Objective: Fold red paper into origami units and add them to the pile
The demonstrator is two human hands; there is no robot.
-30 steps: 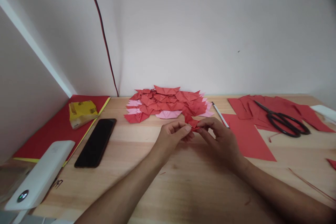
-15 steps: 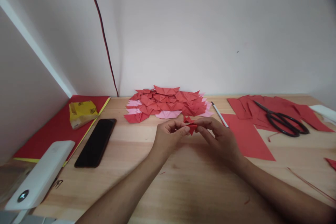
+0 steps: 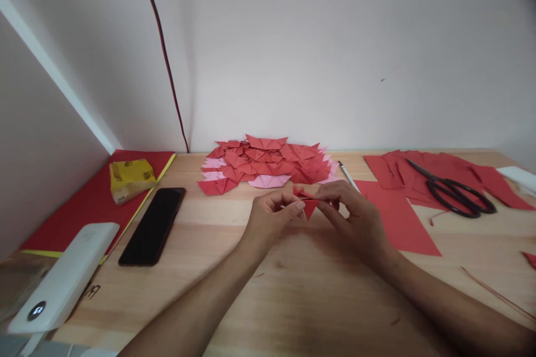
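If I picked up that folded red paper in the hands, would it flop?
Probably not much: being folded likely stiffens the folded red paper. It seems light, since just the fingers pinch it. Its pointed flap, sticking out, might bend easily.

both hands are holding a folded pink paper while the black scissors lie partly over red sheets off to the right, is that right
Not quite: the folded paper held by the left hand and right hand is red, not pink, as the head view shows. The black scissors do lie partly over red sheets off to the right.
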